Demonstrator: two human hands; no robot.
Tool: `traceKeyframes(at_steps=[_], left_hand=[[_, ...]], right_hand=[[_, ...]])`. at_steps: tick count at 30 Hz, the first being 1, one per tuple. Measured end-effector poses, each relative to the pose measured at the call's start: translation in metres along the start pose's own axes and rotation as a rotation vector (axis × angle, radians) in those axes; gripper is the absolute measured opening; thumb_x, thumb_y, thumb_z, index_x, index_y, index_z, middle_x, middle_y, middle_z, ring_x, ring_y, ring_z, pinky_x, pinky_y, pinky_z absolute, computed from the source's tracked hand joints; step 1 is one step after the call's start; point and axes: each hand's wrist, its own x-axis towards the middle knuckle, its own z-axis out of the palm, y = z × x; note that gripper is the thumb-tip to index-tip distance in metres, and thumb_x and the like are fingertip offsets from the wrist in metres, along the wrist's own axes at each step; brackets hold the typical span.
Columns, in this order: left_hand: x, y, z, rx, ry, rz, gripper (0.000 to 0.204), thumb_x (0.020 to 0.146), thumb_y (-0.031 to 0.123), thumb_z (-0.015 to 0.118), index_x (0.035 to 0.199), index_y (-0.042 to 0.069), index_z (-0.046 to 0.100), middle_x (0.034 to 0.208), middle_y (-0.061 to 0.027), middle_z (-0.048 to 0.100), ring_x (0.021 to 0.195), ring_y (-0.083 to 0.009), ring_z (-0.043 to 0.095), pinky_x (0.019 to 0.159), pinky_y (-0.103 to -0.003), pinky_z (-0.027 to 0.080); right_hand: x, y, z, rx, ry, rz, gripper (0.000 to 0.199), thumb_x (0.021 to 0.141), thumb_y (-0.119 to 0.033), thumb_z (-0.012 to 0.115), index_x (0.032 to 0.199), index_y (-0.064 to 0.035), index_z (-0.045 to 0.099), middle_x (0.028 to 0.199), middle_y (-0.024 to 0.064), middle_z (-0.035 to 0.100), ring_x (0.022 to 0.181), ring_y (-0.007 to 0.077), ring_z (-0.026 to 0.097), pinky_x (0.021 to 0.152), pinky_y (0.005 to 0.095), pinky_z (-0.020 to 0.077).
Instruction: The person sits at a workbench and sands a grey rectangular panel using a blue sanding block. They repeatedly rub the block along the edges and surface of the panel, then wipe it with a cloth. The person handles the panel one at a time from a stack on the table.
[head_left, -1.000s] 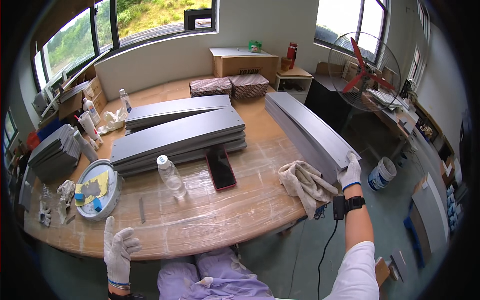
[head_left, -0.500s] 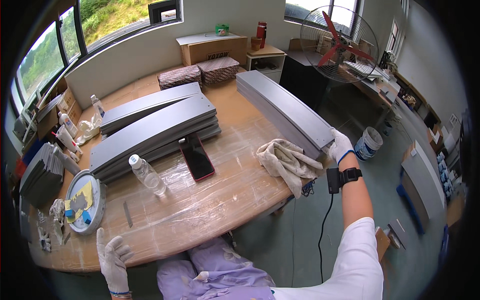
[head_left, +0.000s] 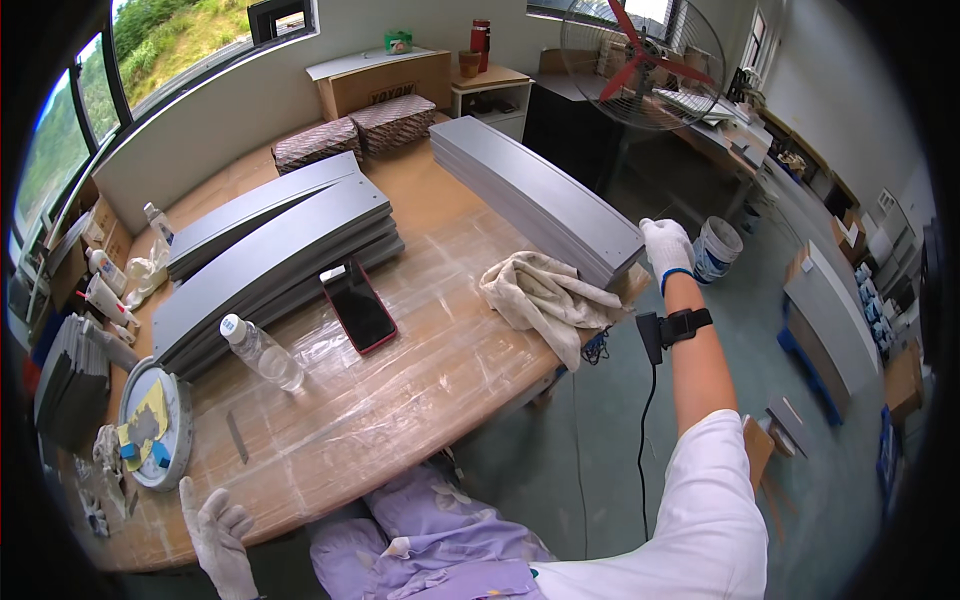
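Observation:
My right hand [head_left: 668, 247], in a white glove, is at the near right corner of a stack of grey curved panels [head_left: 540, 190]. Its fingers are curled closed; whether they touch the top panel or hold anything is hidden. A crumpled beige cloth [head_left: 545, 300] lies beside that stack at the table edge. My left hand [head_left: 218, 530], also gloved, hangs open and holds nothing by the front edge of the table [head_left: 330, 445], index finger stretched and the others loosely bent. Nearest to it is a round white lid [head_left: 180, 425] bearing yellow sandpaper [head_left: 150, 415] and small blue blocks [head_left: 161, 454].
More grey panels [head_left: 275, 260] are piled at the table's left middle. Near them are a clear bottle [head_left: 265, 355], a phone [head_left: 360, 310] and a thin metal strip [head_left: 237, 437]. Beyond the right edge stand a fan [head_left: 640, 60] and a white bucket [head_left: 716, 250].
My right hand has shifted off the panel's corner edge, its fingers curling closer together. The whole view has turned slightly, so the table sits further left. The left hand keeps its open pose.

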Motion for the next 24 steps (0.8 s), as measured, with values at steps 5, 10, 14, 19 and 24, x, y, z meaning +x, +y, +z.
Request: traceKeyframes(at_steps=[5,10,14,19,24], left_hand=[[0.007,-0.009,-0.007,-0.034,-0.002,-0.014,0.068,0.1,0.037,0.054,0.157,0.015,0.023,0.112,-0.0052,0.062,0.077,-0.0101,0.057,0.064,-0.022,0.049],[0.006,-0.008,-0.005,-0.017,-0.013,0.009,0.068,0.1,0.037,0.054,0.156,0.015,0.023,0.112,-0.0057,0.063,0.077,-0.0105,0.059,0.064,-0.023,0.05],[-0.001,-0.004,-0.01,0.005,0.019,0.0,0.067,0.101,0.037,0.053,0.156,0.014,0.023,0.113,-0.0066,0.063,0.079,-0.0116,0.061,0.065,-0.024,0.052],[-0.002,-0.002,-0.003,-0.084,0.055,-0.001,0.072,0.099,0.029,0.057,0.156,0.008,0.019,0.11,-0.0118,0.063,0.078,-0.0151,0.063,0.065,-0.027,0.053],[0.01,0.008,-0.031,-0.081,0.052,-0.022,0.066,0.099,0.027,0.057,0.153,0.006,0.025,0.112,-0.0126,0.064,0.086,-0.0171,0.067,0.074,-0.031,0.059]], right_hand=[[-0.025,0.002,0.027,-0.354,-0.002,-0.371,0.075,0.09,-0.054,0.058,0.146,-0.0068,0.041,0.156,0.0165,0.032,0.14,0.0359,0.036,0.113,0.0433,0.035],[-0.033,0.017,0.07,-0.528,-0.001,-0.469,0.086,0.09,-0.053,0.058,0.153,-0.0031,0.027,0.16,0.0197,0.023,0.149,0.0367,0.019,0.121,0.0432,0.0209],[-0.029,0.019,0.086,-0.604,0.061,-0.508,0.076,0.096,-0.047,0.051,0.153,-0.0017,0.027,0.159,0.0196,0.027,0.149,0.0351,0.022,0.12,0.0427,0.021],[-0.029,0.023,0.093,-0.665,0.12,-0.522,0.068,0.099,-0.043,0.047,0.152,-0.003,0.03,0.157,0.0179,0.032,0.146,0.033,0.029,0.12,0.0426,0.0225],[-0.031,0.019,0.091,-0.668,0.176,-0.551,0.062,0.095,-0.037,0.055,0.146,-0.003,0.041,0.149,0.0178,0.044,0.139,0.0335,0.04,0.115,0.0432,0.0314]])
